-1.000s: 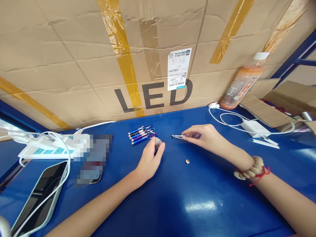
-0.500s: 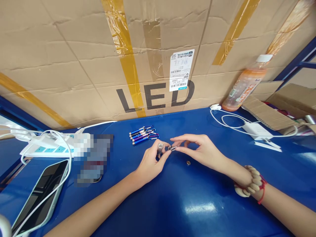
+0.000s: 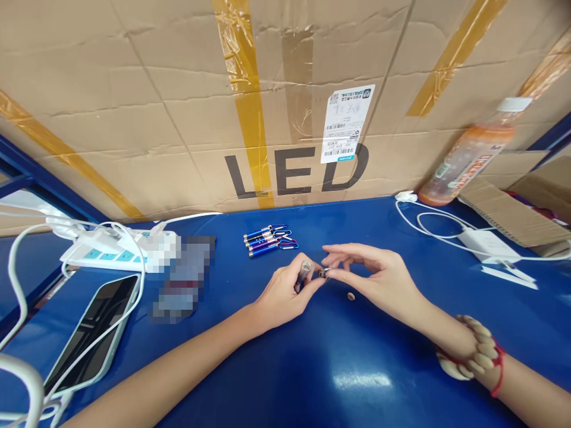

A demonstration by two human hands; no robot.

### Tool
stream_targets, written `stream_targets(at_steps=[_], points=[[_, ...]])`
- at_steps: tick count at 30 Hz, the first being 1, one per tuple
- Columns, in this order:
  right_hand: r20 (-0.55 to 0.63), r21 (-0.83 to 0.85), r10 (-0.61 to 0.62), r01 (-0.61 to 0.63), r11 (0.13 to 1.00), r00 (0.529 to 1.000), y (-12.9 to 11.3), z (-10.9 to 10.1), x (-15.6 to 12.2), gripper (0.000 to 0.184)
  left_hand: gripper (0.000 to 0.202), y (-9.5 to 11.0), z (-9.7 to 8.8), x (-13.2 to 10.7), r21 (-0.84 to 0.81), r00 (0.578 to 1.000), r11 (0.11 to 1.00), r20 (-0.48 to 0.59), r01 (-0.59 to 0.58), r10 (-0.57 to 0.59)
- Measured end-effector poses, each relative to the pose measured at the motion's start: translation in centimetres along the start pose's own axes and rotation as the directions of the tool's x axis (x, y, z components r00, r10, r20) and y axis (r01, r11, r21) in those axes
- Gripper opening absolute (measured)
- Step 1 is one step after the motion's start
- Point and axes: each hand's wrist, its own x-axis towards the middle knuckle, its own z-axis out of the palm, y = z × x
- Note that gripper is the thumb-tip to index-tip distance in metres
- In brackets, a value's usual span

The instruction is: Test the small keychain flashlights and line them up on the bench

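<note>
My left hand point(image 3: 285, 291) is closed around a short silver metal tube point(image 3: 306, 268), whose open end points up toward me. Its thumb and fingertip also meet at a small shiny metal piece point(image 3: 323, 273). My right hand point(image 3: 379, 270) pinches that same piece from the other side; the fingertips cover much of it, so its exact kind is unclear. On the table just below the right fingers lies a small round cap-like part point(image 3: 351, 296). Beyond my left hand, several slim blue and purple penlights point(image 3: 267, 241) with carabiner clips lie side by side.
A large cardboard box point(image 3: 187, 119) marked LED walls off the back of the blue table point(image 3: 285, 368). At left are a power strip point(image 3: 107, 254), a phone point(image 3: 93, 336) and white cables. A drink bottle point(image 3: 468, 160) and a white charger point(image 3: 488, 245) stand and lie at right.
The view has swung slightly left, so everything sits further right. Both hands keep their grip, with the right fingers shifted slightly at the small metal piece.
</note>
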Motion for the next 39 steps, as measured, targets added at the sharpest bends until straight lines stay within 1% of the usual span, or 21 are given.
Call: stream_targets(at_steps=[3,5,8,11,15,17,20,24,26,29,31,34,37,39], points=[[-0.022,0.059,0.068,-0.067,0.996,0.997,0.4,0.9,-0.1,0.039,0.021,0.1,0.0,0.1,-0.009,0.999,1.000,-0.038,0.000,0.000],[0.031,0.107,0.134,-0.136,0.985,0.991,0.8,1.5,-0.1,0.042,0.021,0.3,-0.1,0.2,-0.015,0.994,1.000,-0.104,0.023,-0.025],[0.149,0.209,0.236,-0.264,0.942,0.960,1.3,2.2,-0.2,0.040,0.023,0.5,-0.2,0.4,-0.008,0.983,0.998,-0.173,0.059,-0.060],[0.193,0.298,0.293,-0.340,0.892,0.936,1.4,2.6,-0.3,0.041,0.024,0.5,-0.2,0.3,0.023,0.987,0.998,-0.150,0.060,-0.055],[0.184,0.320,0.316,-0.361,0.876,0.931,1.3,2.7,-0.5,0.043,0.024,0.3,-0.2,0.0,0.022,0.993,0.999,-0.111,0.041,-0.038],[0.152,0.286,0.277,-0.311,0.906,0.949,1.2,2.6,-0.5,0.041,0.022,0.4,-0.2,0.0,0.023,0.994,0.999,-0.105,0.045,-0.043],[0.115,0.166,0.170,-0.188,0.968,0.979,1.0,2.3,-0.4,0.036,0.020,0.5,-0.2,0.1,0.016,0.989,0.998,-0.131,0.068,-0.066],[0.164,0.029,0.073,-0.079,0.996,0.984,1.1,1.7,-0.3,0.038,0.018,0.5,-0.1,0.2,-0.032,0.986,0.997,-0.151,0.067,-0.071],[0.177,-0.008,0.042,-0.041,0.999,0.983,1.3,1.4,-0.2,0.039,0.017,0.3,0.0,0.3,-0.041,0.987,0.998,-0.152,0.055,-0.060],[0.163,-0.053,0.028,-0.020,0.998,0.986,1.4,1.0,-0.1,0.038,0.016,0.1,0.0,0.3,-0.026,0.984,0.999,-0.173,0.036,-0.040],[0.155,-0.086,0.017,-0.003,0.996,0.988,1.4,0.8,0.0,0.037,0.015,0.0,0.1,0.3,-0.002,0.985,1.000,-0.172,0.027,-0.027],[0.180,-0.122,-0.020,0.043,0.992,0.983,1.3,0.9,0.0,0.036,0.015,0.0,0.1,0.2,0.042,0.987,0.999,-0.159,0.013,-0.006],[0.192,-0.188,-0.123,0.160,0.969,0.974,1.4,1.0,-0.2,0.035,0.016,-0.1,0.1,0.1,0.069,0.986,0.998,-0.166,-0.003,0.015],[0.208,-0.262,-0.200,0.251,0.932,0.957,1.7,1.0,-0.4,0.037,0.015,-0.2,0.1,0.0,0.085,0.986,0.996,-0.165,-0.012,0.026]])
